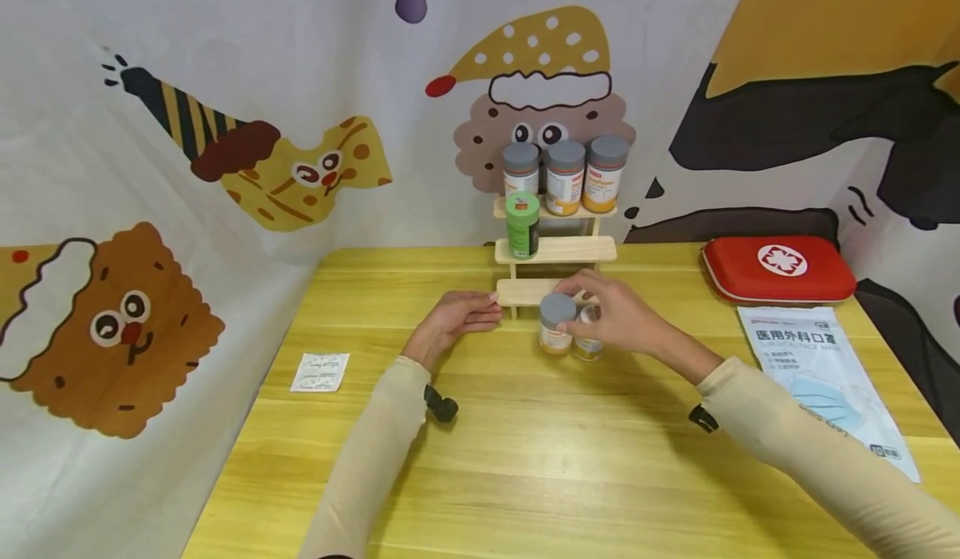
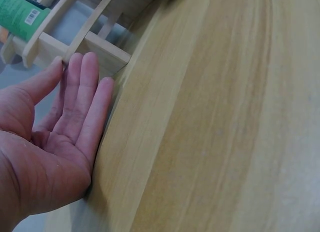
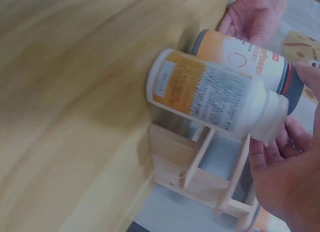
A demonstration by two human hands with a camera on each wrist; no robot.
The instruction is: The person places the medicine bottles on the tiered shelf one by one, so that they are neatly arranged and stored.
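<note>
A small wooden step shelf (image 1: 555, 250) stands at the table's back edge. My left hand (image 1: 456, 316) pinches the left end of its lowest step between thumb and fingertips. My right hand (image 1: 628, 313) grips a grey-lidded supplement bottle (image 1: 556, 338) by its lid, in front of the lowest step. Close beside it, under my right hand, is a white bottle (image 3: 200, 94) with an orange label and a bare white neck. On the middle step stands a green bottle (image 1: 522, 234). Several grey-lidded bottles (image 1: 565, 184) line the top step.
At the back right lies a red first-aid case (image 1: 780, 269). A face-mask packet (image 1: 828, 388) lies in front of it. A small white packet (image 1: 320, 372) rests on the table's left side. Behind the table hangs a printed cloth (image 1: 300, 34).
</note>
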